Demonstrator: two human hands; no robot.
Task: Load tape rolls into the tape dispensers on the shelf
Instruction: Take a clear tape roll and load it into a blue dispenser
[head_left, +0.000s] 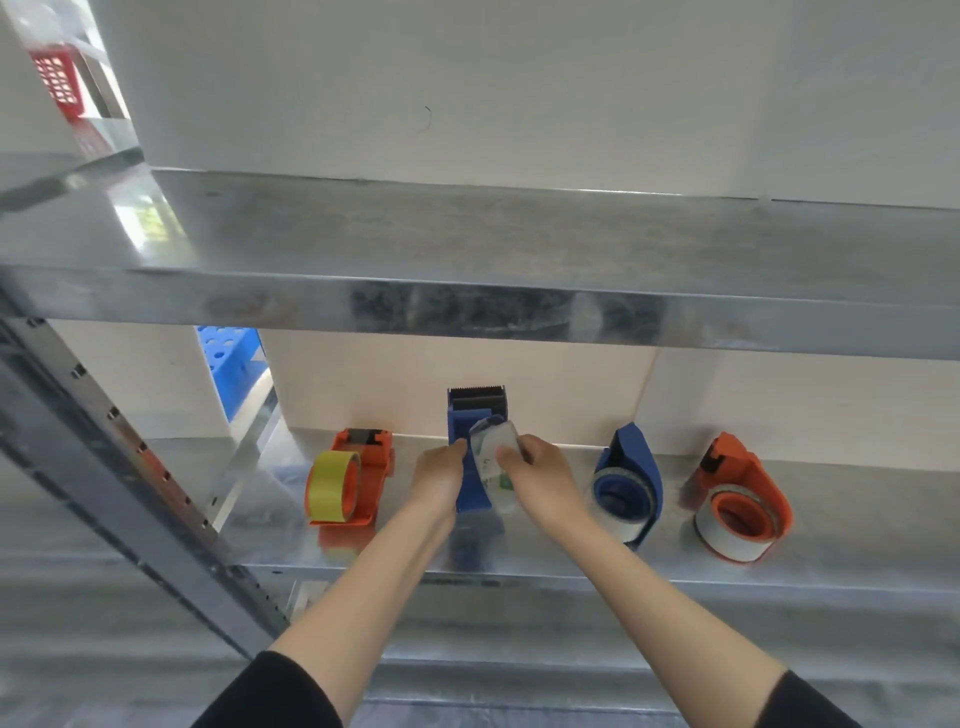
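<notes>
Four tape dispensers stand in a row on the metal shelf (519, 566). The middle blue dispenser (474, 415) is upright, and my left hand (439, 475) grips its left side. My right hand (540, 478) holds a clear tape roll (493, 452) against the dispenser's right side. To the left, an orange dispenser (363, 467) carries a yellow roll (330, 486). To the right lie a blue dispenser (631, 483) and an orange dispenser (743, 499), each with a white roll on it.
An upper metal shelf (493, 306) overhangs the row close above the dispensers. A slotted steel upright (130, 467) runs diagonally at the left. A blue perforated basket (234, 364) sits behind at the left, a red basket (57, 83) high up.
</notes>
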